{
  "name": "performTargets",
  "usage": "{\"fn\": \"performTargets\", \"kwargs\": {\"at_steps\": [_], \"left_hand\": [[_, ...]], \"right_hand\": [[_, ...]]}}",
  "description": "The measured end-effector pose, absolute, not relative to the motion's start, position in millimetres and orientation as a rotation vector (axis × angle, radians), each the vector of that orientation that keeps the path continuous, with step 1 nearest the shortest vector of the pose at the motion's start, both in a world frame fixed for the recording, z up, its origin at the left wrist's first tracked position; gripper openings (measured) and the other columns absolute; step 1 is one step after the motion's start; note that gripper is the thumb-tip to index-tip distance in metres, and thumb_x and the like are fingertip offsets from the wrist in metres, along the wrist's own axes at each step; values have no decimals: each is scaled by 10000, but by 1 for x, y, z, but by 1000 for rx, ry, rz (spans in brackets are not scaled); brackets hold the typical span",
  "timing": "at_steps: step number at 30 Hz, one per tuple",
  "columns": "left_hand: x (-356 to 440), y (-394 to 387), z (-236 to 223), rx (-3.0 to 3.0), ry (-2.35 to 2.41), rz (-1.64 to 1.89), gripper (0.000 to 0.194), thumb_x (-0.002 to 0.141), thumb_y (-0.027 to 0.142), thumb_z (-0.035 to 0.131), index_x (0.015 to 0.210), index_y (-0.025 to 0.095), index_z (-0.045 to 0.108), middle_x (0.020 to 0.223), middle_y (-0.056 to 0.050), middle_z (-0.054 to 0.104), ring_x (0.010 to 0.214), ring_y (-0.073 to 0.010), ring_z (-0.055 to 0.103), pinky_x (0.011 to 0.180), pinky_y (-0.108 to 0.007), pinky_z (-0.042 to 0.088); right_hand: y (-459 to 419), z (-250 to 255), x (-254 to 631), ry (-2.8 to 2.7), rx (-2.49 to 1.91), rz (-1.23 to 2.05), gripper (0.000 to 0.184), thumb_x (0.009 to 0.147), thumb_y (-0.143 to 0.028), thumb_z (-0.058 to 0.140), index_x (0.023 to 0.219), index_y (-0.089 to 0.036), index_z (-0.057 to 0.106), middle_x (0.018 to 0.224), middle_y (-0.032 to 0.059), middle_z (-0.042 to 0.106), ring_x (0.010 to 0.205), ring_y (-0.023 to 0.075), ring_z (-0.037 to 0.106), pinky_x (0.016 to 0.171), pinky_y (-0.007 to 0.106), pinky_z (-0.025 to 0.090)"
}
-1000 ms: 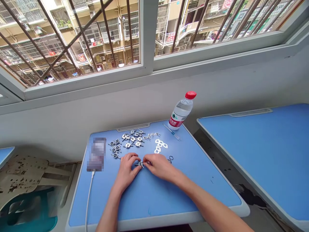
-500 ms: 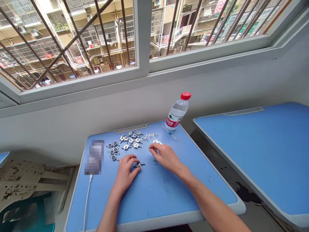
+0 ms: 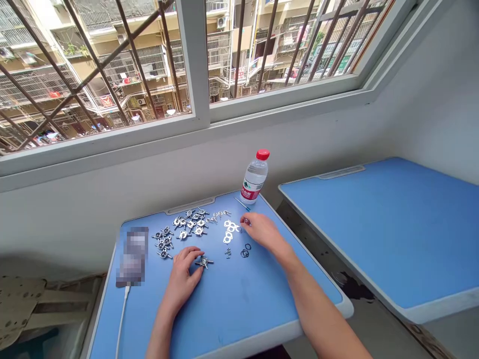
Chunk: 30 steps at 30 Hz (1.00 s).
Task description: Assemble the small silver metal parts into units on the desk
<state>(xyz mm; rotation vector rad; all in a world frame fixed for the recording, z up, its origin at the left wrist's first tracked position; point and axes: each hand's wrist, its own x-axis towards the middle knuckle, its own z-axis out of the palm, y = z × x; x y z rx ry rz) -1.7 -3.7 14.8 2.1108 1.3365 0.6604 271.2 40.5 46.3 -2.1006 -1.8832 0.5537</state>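
Observation:
My left hand (image 3: 184, 273) rests on the blue desk, thumb and fingers curled around the edge of a small metal fitting (image 3: 204, 262) with thin stems. My right hand (image 3: 262, 229) is closed in a pinch just right of several flat silver plates (image 3: 228, 235). What lies between its fingertips is too small to make out. Between the two hands sit tiny metal screws or nuts (image 3: 228, 253) and a few black rubber rings (image 3: 244, 253). A screwdriver (image 3: 242, 204) lies just beyond my right fingers.
Many similar metal fittings (image 3: 190, 223) are grouped toward the back left. A row of smaller metal pieces (image 3: 219, 215) lies beside them. A red-capped water bottle (image 3: 254, 179) stands at the back edge. A blurred phone-like object (image 3: 132, 257) with a white cable (image 3: 121, 319) lies left.
My right hand has drawn back and right, past the flat plates, uncovering them and the black rings. The left hand keeps its place at the fitting. The camera view has shifted.

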Motion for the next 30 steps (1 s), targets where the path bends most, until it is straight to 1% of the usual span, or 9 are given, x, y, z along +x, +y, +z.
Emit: {"fn": "performTargets", "kwargs": {"at_steps": [6,8,12,16,19,22,26,28,30], "left_hand": [[-3,-4,15,2104,1335,660,536,673,32,409,1109,254,629,1201,-63,630,1128,-252,578,980,-439,457],[-4,-4,13,2104,1337,663,570,654,16,395,1123,250,620,1205,-61,627,1114,-246,586,985,-438,454],[-5,-4,10,2098,1338,665,570,658,9,390,1130,241,610,1206,-62,624,1100,-238,589,991,-435,453],[-4,-5,11,2085,1342,686,568,651,6,399,1120,238,617,1204,-65,628,1112,-241,582,991,-432,456],[-4,-6,13,2070,1345,696,573,647,2,402,1118,239,625,1202,-65,630,1119,-239,580,997,-428,457],[-4,-6,14,2035,1353,727,533,665,15,412,1090,241,640,1189,-67,631,1099,-235,592,980,-418,473],[-3,-5,13,1962,1341,862,346,765,80,434,991,225,653,1132,-78,632,1071,-228,599,930,-395,496],[-2,-5,12,1933,1314,937,267,824,131,440,966,216,650,1089,-80,633,1029,-218,606,903,-380,500],[-1,-5,13,1912,1289,992,230,868,175,443,971,210,646,1051,-80,634,950,-202,616,862,-362,505]], "right_hand": [[46,40,264,-1854,-2104,511,228,918,-323,523,1048,-179,642,1028,84,691,911,219,625,644,265,359],[48,37,258,-1877,-2092,525,225,896,-316,561,1056,-176,636,1034,83,684,912,213,623,650,259,361],[51,31,253,-1893,-2078,571,160,867,-236,571,998,-180,644,964,64,690,883,205,618,629,255,343],[54,25,255,-1866,-2068,624,130,846,-233,564,938,-177,636,861,46,687,779,184,606,574,247,324],[54,23,256,-1841,-2051,639,97,828,-233,565,863,-178,637,811,43,675,744,177,591,558,245,309],[53,25,258,-1808,-2018,637,112,828,-253,553,801,-184,638,794,44,671,742,178,584,563,248,313],[46,32,254,-1779,-1868,702,198,848,-326,526,746,-194,633,771,21,673,706,159,568,599,246,371],[39,36,245,-1718,-1677,893,209,835,-338,538,721,-187,625,710,13,669,636,143,528,589,247,374],[32,39,232,-1707,-1551,1100,203,830,-330,538,710,-184,613,704,11,687,587,126,488,554,239,355]]}}
